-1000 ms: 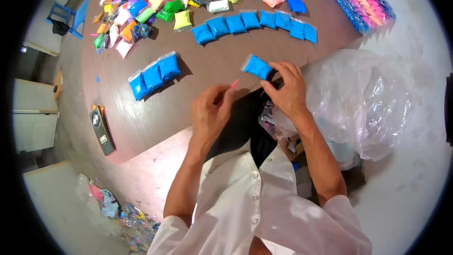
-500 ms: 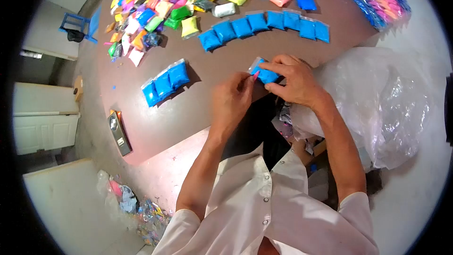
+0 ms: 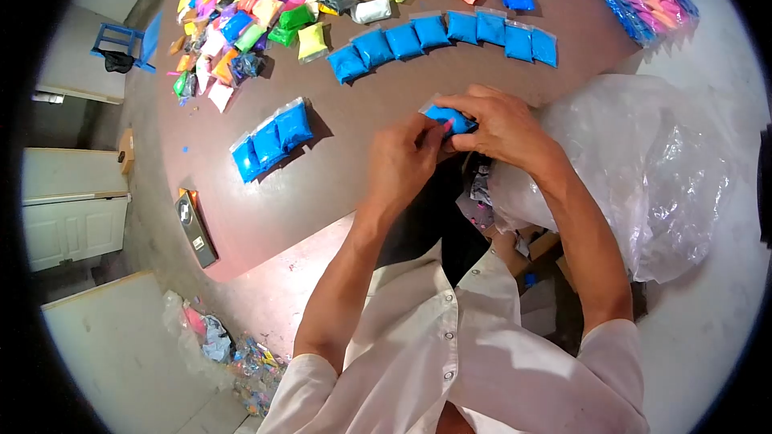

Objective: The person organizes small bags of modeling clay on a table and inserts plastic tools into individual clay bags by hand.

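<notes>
Hands (image 3: 400, 162) (image 3: 508, 127) touch blue packet (image 3: 438, 113) — black box (image 3: 194, 231) seems labelled.

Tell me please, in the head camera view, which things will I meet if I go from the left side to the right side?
Blue chair → black oblong object → three blue packets → left hand → right hand → large clear plastic bag.

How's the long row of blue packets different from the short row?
The long row has eight packets, but the short row has only three. The long row bends like a rainbow, while the short row is nearly straight. The long row sits closer to the person's right, and the short row is off to the left. Both lie on the table.
</notes>
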Action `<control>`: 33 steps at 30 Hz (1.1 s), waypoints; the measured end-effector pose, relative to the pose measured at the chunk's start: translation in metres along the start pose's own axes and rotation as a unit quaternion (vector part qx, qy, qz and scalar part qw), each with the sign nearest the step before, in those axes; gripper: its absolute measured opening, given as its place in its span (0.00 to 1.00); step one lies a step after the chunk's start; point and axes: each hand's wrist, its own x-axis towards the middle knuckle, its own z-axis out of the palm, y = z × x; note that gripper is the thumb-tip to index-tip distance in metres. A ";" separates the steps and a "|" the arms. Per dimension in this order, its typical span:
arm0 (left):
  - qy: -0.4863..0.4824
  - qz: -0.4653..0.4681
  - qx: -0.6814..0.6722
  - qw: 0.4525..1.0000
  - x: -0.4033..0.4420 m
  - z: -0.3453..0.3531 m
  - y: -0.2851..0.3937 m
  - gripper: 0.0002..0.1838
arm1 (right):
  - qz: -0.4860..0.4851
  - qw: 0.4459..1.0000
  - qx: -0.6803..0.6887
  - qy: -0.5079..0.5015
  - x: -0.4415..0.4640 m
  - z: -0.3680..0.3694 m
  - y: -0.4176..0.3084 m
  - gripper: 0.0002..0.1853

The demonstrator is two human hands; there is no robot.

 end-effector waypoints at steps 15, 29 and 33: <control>-0.014 0.104 0.042 0.994 -0.002 0.002 -0.003 0.03 | -0.012 1.000 -0.010 0.019 0.002 0.005 0.004 0.36; -0.036 0.123 0.115 0.985 -0.001 -0.001 -0.005 0.03 | -0.017 1.000 -0.007 0.012 0.001 0.002 -0.001 0.34; -0.013 0.081 0.066 0.994 0.003 0.002 -0.007 0.04 | -0.017 1.000 -0.012 0.022 -0.001 0.004 0.001 0.35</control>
